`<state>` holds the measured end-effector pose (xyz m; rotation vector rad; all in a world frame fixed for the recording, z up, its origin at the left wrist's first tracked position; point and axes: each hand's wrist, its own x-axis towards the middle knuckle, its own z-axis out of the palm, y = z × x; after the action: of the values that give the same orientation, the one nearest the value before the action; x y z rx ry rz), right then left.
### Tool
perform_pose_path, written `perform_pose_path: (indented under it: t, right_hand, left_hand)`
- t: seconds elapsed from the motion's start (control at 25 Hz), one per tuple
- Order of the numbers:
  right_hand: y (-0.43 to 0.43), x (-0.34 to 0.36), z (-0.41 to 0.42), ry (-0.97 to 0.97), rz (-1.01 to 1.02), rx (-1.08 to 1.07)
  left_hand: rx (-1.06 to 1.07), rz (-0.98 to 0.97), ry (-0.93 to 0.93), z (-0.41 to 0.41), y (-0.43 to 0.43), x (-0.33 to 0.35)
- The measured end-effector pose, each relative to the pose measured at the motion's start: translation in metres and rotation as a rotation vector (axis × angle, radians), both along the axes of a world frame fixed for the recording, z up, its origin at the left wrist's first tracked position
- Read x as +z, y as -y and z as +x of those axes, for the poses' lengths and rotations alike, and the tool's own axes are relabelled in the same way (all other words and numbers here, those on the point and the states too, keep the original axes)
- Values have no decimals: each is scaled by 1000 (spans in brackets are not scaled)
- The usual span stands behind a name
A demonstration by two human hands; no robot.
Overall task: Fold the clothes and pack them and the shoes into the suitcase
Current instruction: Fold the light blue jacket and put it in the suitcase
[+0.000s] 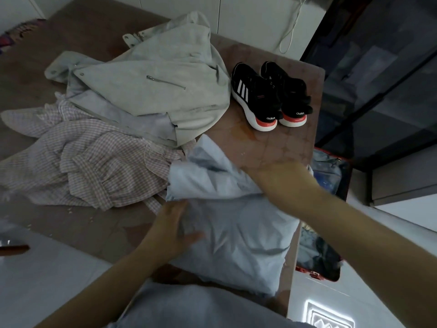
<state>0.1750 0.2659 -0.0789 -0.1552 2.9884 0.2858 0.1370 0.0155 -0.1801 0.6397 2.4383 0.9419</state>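
Brand lettering on the shoe heels

"adidas" in white on the black heel tab of each of the two shoes [272, 95], near the far right corner of the surface [279, 147]; left one clearer, right one partly cut off. Three white stripes on the left shoe's side. Nothing else legible.

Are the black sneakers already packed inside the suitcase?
No, the black sneakers sit side by side on the brown table, while the suitcase lies on the floor beside it.

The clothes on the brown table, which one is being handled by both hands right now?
The pale blue shirt at the near edge, under the left hand and right hand. The grey zip jacket and pink checked garment lie untouched.
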Motion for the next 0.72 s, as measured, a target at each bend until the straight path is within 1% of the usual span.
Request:
perform_pose_path:
  t: [0.04, 0.08, 0.12, 0.16, 0.2, 0.24, 0.28, 0.32, 0.4, 0.48, 0.56, 0.6, 0.64, 0.68, 0.72]
  right_hand:
    - [18, 9, 19, -98, 25, 40]
    - [35, 16, 37, -139, -9, 55]
    - [48, 12, 54, -148, -65, 78]
    - [59, 4, 69, -121, -96, 89]
    - [70, -5, 82, -85, -106, 105]
    - [80, -15, 94, -54, -106, 117]
    - [87, -29, 106, -53, -109, 144]
    - [94, -43, 117, -21, -126, 118]
    - [103, -74, 132, 35, -139, 79]
    - [104, -92, 140, 42, -194, 43]
    - [102, -88, 146, -67, -345, -41]
    - [102, -85, 148, -167, -451, -157]
    - [101, -81, 148, -289, -513, -326]
    - [100, -79, 149, -376, -519, -528]
    - [98, -81, 151, -400, -546, -743]
  left_hand:
    - [185, 139, 331, -2, 6, 10]
    - [322, 309, 647, -5, 14, 17]
    - [422, 460, 867, -9, 20, 16]
    - [476, 600, 990, -10, 23, 22]
    - [498, 662, 1050, -12, 24, 25]
    - [490, 643, 1050, -13, 22, 26]
    - [482, 547, 995, -11, 19, 29]
    - [461, 435, 901, -8, 17, 27]
    - [365, 257, 588, 3, 8, 28]
    - [268, 208, 360, 13, 7, 22]
    - [198, 184, 227, 16, 12, 5]
    - [182, 141, 159, 16, 18, 0]
    - [153, 65, 85, 15, 23, -6]
    - [122, -17, 25, 15, 29, -9]
    - [102, -83, 0, 14, 32, -11]
